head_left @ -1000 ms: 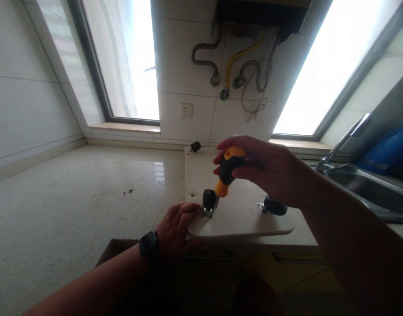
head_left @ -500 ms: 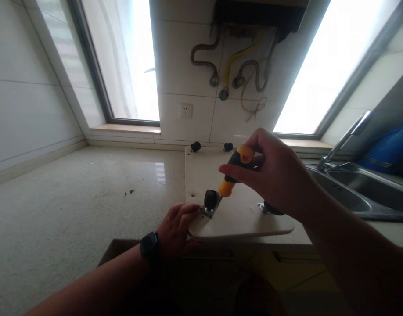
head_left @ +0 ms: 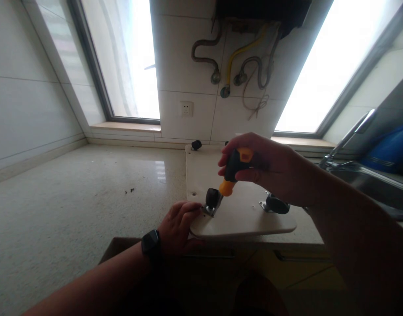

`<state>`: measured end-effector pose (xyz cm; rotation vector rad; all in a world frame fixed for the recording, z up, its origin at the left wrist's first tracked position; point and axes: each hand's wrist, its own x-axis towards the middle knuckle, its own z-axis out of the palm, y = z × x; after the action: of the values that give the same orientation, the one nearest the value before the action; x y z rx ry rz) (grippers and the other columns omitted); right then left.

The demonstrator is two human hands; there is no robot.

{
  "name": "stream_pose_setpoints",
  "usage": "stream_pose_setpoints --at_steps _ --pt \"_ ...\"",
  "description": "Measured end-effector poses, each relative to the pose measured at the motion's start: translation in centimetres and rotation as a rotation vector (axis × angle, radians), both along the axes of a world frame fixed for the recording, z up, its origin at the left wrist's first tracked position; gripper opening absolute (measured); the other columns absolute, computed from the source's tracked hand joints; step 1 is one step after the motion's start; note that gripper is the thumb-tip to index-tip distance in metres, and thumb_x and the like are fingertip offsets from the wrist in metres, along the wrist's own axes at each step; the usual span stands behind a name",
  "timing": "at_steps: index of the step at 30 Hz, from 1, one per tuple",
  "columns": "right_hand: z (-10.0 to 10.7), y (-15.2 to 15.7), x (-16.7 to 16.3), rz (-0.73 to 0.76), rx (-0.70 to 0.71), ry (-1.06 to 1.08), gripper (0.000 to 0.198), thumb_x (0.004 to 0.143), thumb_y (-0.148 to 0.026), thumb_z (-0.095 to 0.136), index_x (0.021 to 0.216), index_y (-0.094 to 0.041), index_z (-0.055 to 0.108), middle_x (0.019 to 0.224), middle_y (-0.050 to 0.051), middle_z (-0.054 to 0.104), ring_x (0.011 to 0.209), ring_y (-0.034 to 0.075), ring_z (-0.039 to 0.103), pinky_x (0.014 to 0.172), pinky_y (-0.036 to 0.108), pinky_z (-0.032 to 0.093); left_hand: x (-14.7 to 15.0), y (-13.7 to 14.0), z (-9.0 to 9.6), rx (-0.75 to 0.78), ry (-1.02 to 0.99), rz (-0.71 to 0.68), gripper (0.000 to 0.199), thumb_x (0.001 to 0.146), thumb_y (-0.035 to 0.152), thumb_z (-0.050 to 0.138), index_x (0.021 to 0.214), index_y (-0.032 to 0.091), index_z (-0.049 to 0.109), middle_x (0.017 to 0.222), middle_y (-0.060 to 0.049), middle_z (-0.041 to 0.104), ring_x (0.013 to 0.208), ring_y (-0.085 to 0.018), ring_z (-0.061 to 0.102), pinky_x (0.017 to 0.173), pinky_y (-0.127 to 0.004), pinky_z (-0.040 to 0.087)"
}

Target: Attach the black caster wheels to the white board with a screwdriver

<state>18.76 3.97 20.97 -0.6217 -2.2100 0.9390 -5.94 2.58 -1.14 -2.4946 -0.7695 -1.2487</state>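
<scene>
My right hand (head_left: 257, 169) is wrapped round the orange and black handle of a screwdriver (head_left: 226, 187), tilted with its shaft down at the mounting plate of a black caster (head_left: 212, 198). The screwdriver's tip is hidden beside the wheel. My left hand (head_left: 180, 224), a black watch on its wrist, grips the near left corner of a white board (head_left: 241, 219), fingertips at the caster's plate and thumb lower at the edge. A second caster (head_left: 277, 204) sits at the board's near right. At the far left corner is another caster (head_left: 196, 145); one more is mostly behind my right hand.
Several small dark screws (head_left: 129, 191) lie on the speckled countertop (head_left: 89, 210) left of the board. A steel sink (head_left: 382, 188) with a tap (head_left: 349, 136) is at the right, a blue object (head_left: 392, 147) behind it. Hoses (head_left: 234, 57) hang from the wall.
My right hand has turned about the screwdriver's handle, its fingers now showing on the far side. The near right caster is more exposed. My left hand keeps its place on the board.
</scene>
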Motion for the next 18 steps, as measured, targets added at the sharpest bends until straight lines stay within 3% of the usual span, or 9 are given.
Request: stream_pose_setpoints --at_steps 5,11,14,18 --pt "-0.4 -0.6 -1.3 -0.241 0.079 0.031 0.034 0.084 -0.029 0.078 0.115 -0.031 0.063 0.105 0.0 0.071 0.095 0.021 0.075 0.082 0.036 0.065 0.0 0.1 -0.1 -0.014 -0.014 -0.003 0.066 0.097 0.062 0.053 0.136 0.009 0.048 0.13 -0.019 0.059 0.118 -0.032 0.053 0.098 -0.045 0.051" --pt "-0.7 -1.8 -1.7 -0.617 0.357 -0.103 0.049 0.078 -0.048 0.082 0.119 -0.027 0.063 0.091 0.003 0.073 0.073 0.023 0.074 0.065 0.039 0.059 0.0 0.3 -0.2 -0.009 -0.02 -0.01 0.064 0.097 0.061 0.053 0.136 0.01 0.048 0.128 -0.02 0.061 0.117 -0.032 0.055 0.097 -0.046 0.05" --pt "-0.4 -2.0 -1.4 -0.551 0.393 -0.163 0.048 0.083 -0.047 0.077 0.123 -0.027 0.062 0.093 0.004 0.074 0.077 0.024 0.074 0.07 0.041 0.06 0.0 0.2 -0.2 -0.012 -0.023 -0.014 0.064 0.097 0.06 0.053 0.136 0.01 0.048 0.129 -0.02 0.061 0.117 -0.032 0.055 0.097 -0.047 0.05" --pt "0.1 -1.2 -0.8 -0.172 0.204 -0.115 0.047 0.096 -0.035 0.062 0.142 -0.033 0.052 0.129 0.007 0.067 0.11 0.023 0.071 0.088 0.04 0.062 0.0 0.1 0.0 -0.016 -0.015 -0.009 0.063 0.097 0.059 0.054 0.137 0.01 0.047 0.129 -0.02 0.061 0.117 -0.033 0.055 0.096 -0.046 0.05"
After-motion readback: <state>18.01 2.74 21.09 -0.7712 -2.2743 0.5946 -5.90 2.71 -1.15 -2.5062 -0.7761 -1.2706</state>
